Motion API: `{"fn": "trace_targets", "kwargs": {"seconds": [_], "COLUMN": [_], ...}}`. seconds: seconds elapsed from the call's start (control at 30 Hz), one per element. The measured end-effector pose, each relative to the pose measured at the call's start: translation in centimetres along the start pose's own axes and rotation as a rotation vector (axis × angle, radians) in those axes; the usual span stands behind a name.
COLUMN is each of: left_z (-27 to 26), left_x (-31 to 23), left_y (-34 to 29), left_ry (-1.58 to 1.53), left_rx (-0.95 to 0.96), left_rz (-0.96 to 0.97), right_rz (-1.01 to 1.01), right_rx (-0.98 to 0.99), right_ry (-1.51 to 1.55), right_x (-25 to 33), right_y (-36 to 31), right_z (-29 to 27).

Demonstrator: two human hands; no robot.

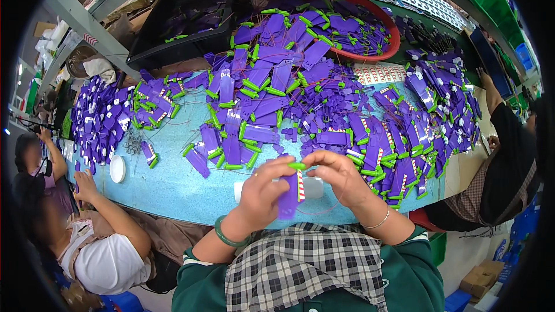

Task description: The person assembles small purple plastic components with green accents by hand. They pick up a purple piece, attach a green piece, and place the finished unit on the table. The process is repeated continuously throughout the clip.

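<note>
A flat purple plastic part (291, 197) with a red-and-white striped edge is in my left hand (263, 188), its fingers closed around it. Across the top of that part sits a bright green end piece (297, 166). My right hand (342, 178) is closed in a pinch at the right tip of this green piece. A thin reddish wire curves below my right hand. Behind my fingers, on the blue tabletop (167, 188), lies a pale, clear object (313, 187), partly hidden by the purple part.
Heaps of purple parts with green ends (254, 81) cover the far table, with more at the right (416, 133) and left (101, 121). Behind stand a black bin (167, 52) and a red basin (395, 32). A white lid (117, 169) lies left. Other people sit at both sides.
</note>
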State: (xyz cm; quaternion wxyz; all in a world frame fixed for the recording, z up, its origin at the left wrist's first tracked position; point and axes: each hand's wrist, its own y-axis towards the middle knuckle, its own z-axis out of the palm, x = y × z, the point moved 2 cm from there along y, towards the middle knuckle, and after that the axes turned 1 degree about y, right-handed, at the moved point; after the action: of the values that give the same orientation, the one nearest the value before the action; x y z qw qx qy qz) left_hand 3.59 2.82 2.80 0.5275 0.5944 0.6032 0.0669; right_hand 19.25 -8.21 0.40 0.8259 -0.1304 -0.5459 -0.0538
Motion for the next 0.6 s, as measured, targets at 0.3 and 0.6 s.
{"fn": "trace_targets", "kwargs": {"seconds": [0.3,0.6], "left_z": [0.2,0.3], "left_x": [-1.0,-1.7], "left_y": [-0.3,-0.9], "left_ry": [0.299,0.261], "left_rx": [0.105,0.085], "left_rz": [0.393,0.459], "right_rz": [0.113,0.329], "right_rx": [0.066,0.100], "right_ry": [0.095,0.295], "right_x": [-0.1,-0.7], "right_y": [0.3,-0.7], "right_z": [1.4,2.5]}}
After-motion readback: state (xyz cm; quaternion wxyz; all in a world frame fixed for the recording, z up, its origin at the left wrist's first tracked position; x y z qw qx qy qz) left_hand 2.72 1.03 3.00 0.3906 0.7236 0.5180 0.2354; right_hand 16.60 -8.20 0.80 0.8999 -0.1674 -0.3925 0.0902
